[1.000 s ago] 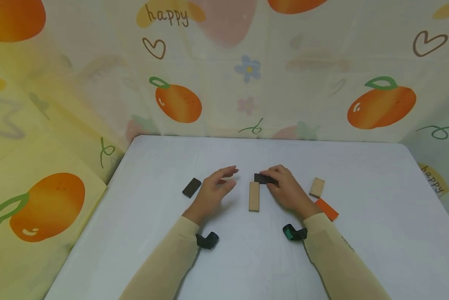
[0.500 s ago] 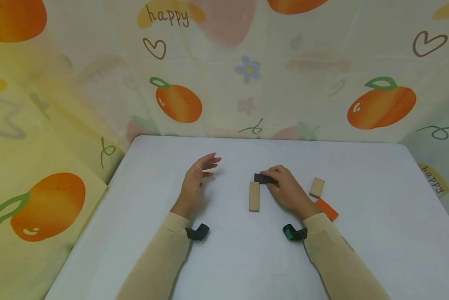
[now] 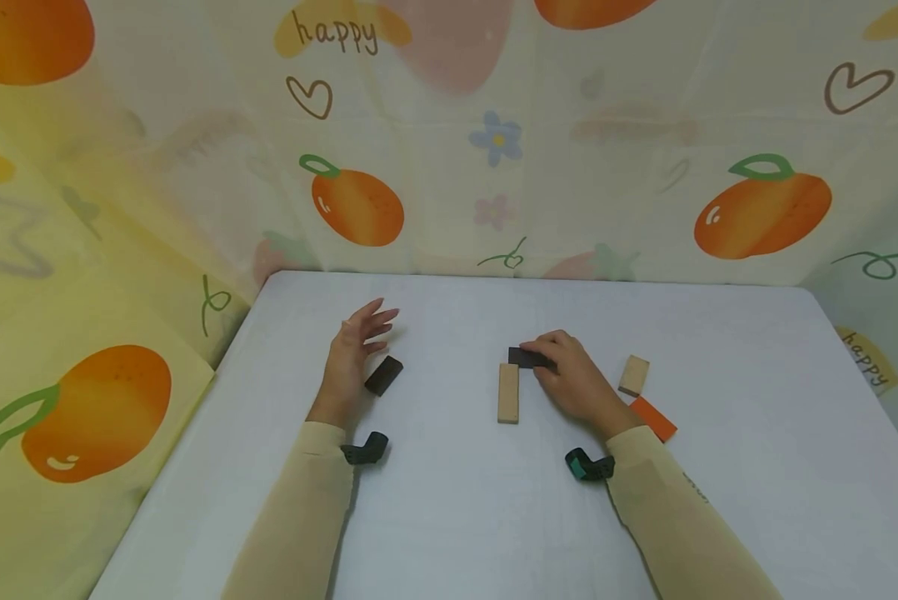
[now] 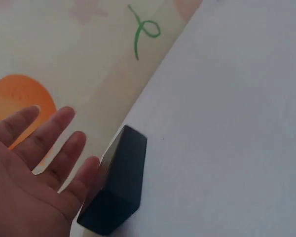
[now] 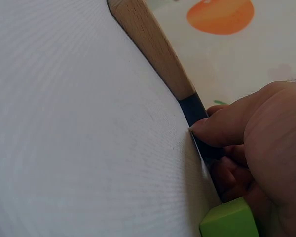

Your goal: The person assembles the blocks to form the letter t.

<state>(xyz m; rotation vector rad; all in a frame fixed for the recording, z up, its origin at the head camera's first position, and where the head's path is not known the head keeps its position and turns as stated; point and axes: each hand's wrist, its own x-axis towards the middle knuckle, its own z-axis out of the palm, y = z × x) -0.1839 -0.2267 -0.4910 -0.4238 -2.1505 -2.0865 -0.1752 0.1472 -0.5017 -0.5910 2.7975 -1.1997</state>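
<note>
My right hand [image 3: 569, 371] pinches a black block [image 3: 526, 357] between thumb and fingers. That block lies crosswise at the far end of a plain wooden block [image 3: 508, 393], and the two meet in the right wrist view, where the fingers cover part of the black one. My left hand [image 3: 350, 358] holds nothing, its fingers spread and extended. Just right of it in the head view lies a second black block [image 3: 384, 376], set at a slant on the table. In the left wrist view this block [image 4: 123, 177] stands close beside the fingers [image 4: 69, 153].
Right of my right hand are a small light wooden block [image 3: 634, 375] and an orange block [image 3: 653, 418], near the sleeve. A green block [image 5: 229, 219] shows low in the right wrist view. The white table [image 3: 449, 517] ends at a patterned cloth [image 3: 434, 150] behind.
My left hand has moved left, from near the middle, across the slanted black block to its far side. My right hand and the blocks have stayed put.
</note>
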